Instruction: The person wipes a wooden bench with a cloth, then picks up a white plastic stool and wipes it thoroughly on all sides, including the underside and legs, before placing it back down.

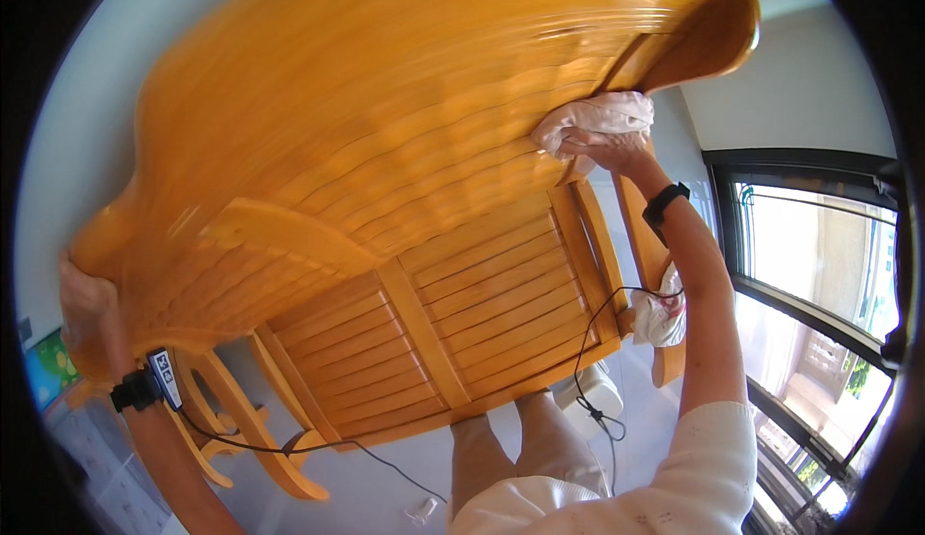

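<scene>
A large varnished wooden bench (429, 328) fills the middle of the view, with a slatted seat and a tall carved backrest (385, 140). Up at the backrest's right end, my right hand (617, 149) presses a crumpled pale pink-white cloth (597, 116) against the wood. Its fingers are bent over the cloth. At the far left, my left hand (89, 296) touches the bench's curved outer edge. Its fingers are blurred and partly hidden by the wood, so their grip does not show.
A second white cloth (660, 313) hangs over the right armrest. A black cable (385, 460) runs from the device (164, 378) on my left wrist; more cable (583, 361) dangles at right. Dark-framed windows (814, 246) stand right. A white object (597, 395) sits behind my legs.
</scene>
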A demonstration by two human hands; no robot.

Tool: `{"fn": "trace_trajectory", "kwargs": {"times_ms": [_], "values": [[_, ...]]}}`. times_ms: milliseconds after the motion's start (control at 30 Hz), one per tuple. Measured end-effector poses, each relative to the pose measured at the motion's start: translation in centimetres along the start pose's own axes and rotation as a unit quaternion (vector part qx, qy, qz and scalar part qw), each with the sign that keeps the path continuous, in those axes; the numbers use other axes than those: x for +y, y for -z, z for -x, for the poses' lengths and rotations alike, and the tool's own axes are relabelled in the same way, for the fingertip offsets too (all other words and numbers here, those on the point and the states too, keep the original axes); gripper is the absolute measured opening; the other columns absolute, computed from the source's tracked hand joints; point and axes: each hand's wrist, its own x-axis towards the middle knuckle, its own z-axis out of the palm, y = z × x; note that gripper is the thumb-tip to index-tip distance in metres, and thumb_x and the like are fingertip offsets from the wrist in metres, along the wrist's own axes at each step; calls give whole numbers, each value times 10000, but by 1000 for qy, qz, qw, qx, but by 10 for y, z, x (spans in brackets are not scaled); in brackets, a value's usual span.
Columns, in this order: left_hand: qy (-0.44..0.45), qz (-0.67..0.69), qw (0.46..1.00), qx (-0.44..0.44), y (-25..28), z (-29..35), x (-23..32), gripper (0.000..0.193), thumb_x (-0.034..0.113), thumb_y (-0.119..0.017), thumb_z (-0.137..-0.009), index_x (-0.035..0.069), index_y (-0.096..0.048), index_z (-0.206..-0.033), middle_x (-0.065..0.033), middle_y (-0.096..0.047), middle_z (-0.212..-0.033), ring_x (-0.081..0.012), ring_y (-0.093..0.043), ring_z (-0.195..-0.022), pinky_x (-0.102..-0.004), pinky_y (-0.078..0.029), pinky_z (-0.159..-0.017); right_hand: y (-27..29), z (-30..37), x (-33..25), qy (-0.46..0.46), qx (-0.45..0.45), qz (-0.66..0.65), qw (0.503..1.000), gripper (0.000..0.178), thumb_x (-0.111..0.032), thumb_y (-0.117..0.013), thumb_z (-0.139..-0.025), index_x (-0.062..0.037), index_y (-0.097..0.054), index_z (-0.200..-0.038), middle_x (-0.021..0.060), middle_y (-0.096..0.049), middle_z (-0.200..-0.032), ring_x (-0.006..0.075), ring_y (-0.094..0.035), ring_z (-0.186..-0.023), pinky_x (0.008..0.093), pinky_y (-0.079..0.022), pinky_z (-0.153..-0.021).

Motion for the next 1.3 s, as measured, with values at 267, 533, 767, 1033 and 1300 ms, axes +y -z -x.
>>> {"fn": "trace_trajectory", "kwargs": {"times_ms": [267, 533, 767, 1033, 1300], "values": [[17, 19, 1000, -15, 4, 23, 26, 314, 96, -559, -920, 78, -575, -1233, -122, -699, -971, -290, -689, -840, -428, -556, -776, 12, -99, -102, 75, -26, -553, 829, 387, -347, -521, -995, -266, -525, -1373, -48, -502, -1431, 160, -498, -1277, 338, -437, -1058], [11, 36, 999, -15, 1, 21, 17, 301, 224, -500, -981, 75, -519, -1243, -114, -670, -997, -248, -653, -931, -460, -481, -897, 91, -235, -331, 195, 124, -552, 801, 569, -576, -490, -963, -212, -472, -1400, 28, -485, -1426, 224, -455, -1297, 401, -375, -1096], [43, 44, 998, -3, 14, 25, 34, 333, 286, -447, -1008, 73, -511, -1256, -118, -659, -1057, -261, -631, -1042, -551, -380, -1027, 52, -278, -442, 168, 361, -108, 911, 528, -515, -398, -1015, -234, -355, -1459, -17, -402, -1488, 187, -389, -1365, 407, -336, -1138], [73, -126, 989, -15, 11, 22, 35, 338, 282, -416, -1009, 80, -529, -1256, -137, -657, -1105, -307, -629, -1095, -629, -360, -1061, -4, -163, -264, 145, 1, -490, 860, 607, -580, -575, -919, -269, -470, -1429, -22, -457, -1477, 226, -344, -1406, 430, -262, -1156], [-4, -25, 999, -43, 10, 7, 3, 324, 253, -591, -943, 106, -563, -1230, -141, -673, -1085, -268, -671, -1039, -421, -514, -952, -34, -22, -76, -121, -78, -502, 853, 451, -354, -700, -889, -191, -600, -1298, 34, -599, -1323, 221, -550, -1217, 360, -410, -1060]]}}
